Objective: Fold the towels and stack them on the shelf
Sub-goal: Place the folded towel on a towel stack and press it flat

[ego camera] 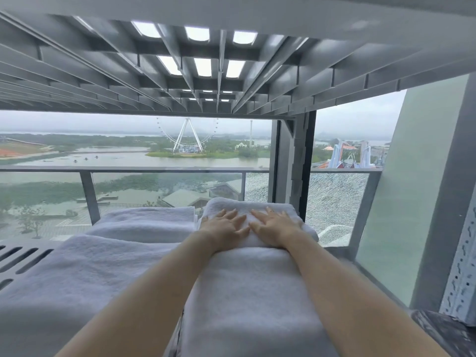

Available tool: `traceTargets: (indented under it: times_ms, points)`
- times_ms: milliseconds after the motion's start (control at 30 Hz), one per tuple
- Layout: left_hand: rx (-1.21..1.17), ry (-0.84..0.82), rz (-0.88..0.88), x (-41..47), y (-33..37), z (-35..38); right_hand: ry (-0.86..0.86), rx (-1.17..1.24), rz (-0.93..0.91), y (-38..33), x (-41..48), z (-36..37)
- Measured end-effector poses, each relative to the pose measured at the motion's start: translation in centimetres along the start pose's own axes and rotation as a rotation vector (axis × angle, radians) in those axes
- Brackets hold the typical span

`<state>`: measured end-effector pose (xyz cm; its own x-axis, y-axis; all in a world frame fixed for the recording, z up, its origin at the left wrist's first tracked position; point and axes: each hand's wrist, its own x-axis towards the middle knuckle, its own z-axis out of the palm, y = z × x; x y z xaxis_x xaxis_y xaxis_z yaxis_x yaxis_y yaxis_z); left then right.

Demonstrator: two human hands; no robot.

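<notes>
Both my arms reach deep into a grey slotted shelf point(18, 256). My left hand point(226, 225) and my right hand point(275, 225) lie flat, fingers spread, side by side on top of a folded white towel point(257, 206) at the back right of the shelf. That towel rests on the far end of another folded white towel point(247, 292) lying under my forearms. On the left lie two more folded white towels, one near point(85, 269) and one further back point(149, 220).
The grey ribbed underside of the shelf above point(195, 73) hangs low over my hands. A grey shelf post point(296, 163) stands behind the towels at the right. Behind the shelf is a window, with cracked balcony glass point(334, 199) outside.
</notes>
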<state>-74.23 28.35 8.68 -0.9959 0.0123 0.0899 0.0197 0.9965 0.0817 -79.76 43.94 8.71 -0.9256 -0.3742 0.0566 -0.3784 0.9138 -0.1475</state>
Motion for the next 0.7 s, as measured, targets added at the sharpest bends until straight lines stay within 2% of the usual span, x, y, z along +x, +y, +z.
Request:
traceTargets:
  times_ms: [233, 367, 433, 600, 700]
  points:
    - [-0.064, -0.009, 0.012, -0.4, -0.7, -0.9, -0.011, 0.039, -0.019, 0.8, -0.2, -0.4]
    - [-0.274, 0.175, -0.025, -0.4, -2.3, -2.0, 0.012, 0.040, -0.026, 0.7, -0.1, -0.5]
    - [-0.310, 0.212, -0.074, -0.4, -3.0, -2.6, 0.046, 0.045, -0.061, 0.5, -0.2, -0.4]
    - [-0.411, 0.159, -0.110, -0.2, -4.0, -3.6, 0.033, 0.229, -0.241, -0.5, -1.2, -1.1]
    - [-0.572, 0.084, -0.197, -0.1, -4.3, -3.7, -0.005, 0.154, -0.300, -1.0, -1.5, -1.4]
